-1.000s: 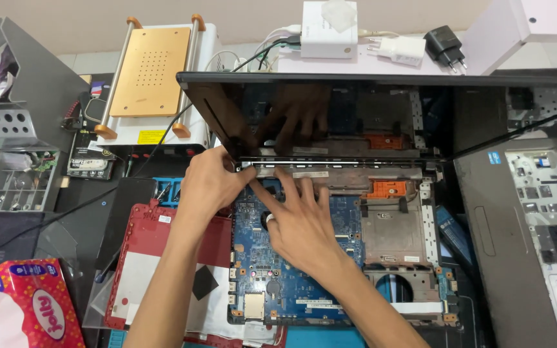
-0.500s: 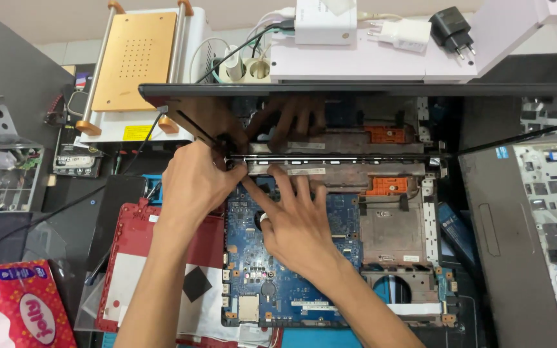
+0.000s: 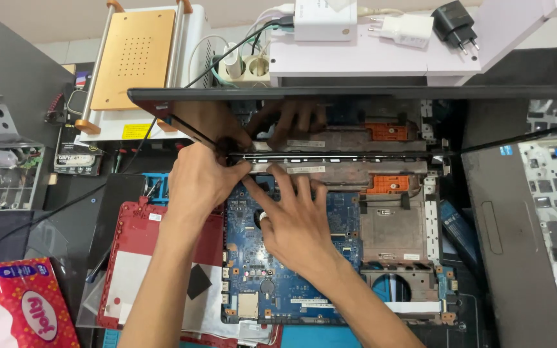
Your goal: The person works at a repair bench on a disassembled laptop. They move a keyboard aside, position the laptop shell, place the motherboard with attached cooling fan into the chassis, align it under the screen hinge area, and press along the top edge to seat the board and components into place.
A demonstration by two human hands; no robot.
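Note:
An opened laptop lies before me with its blue motherboard (image 3: 291, 283) bare and its dark glossy screen (image 3: 369, 122) standing up at the back, mirroring my hands. My left hand (image 3: 198, 180) is closed at the left hinge, fingertips pinched on something small by the hinge bar (image 3: 356, 156); what it grips is hidden. My right hand (image 3: 294, 219) lies flat on the motherboard, fingers spread and pointing toward the same hinge corner. A copper-brown heat pipe (image 3: 330, 169) and an orange part (image 3: 387, 185) sit right of my fingers.
A red laptop cover (image 3: 140, 270) lies left of the board. A heating plate machine (image 3: 136, 58) stands at the back left, chargers (image 3: 414, 29) on a white shelf behind. Another grey laptop base (image 3: 517, 232) is at the right. A pink tissue pack (image 3: 20, 303) is at the lower left.
The view has shifted slightly downward. Both hands stay at the left hinge corner; the left hand has crept a little toward the hinge bar.

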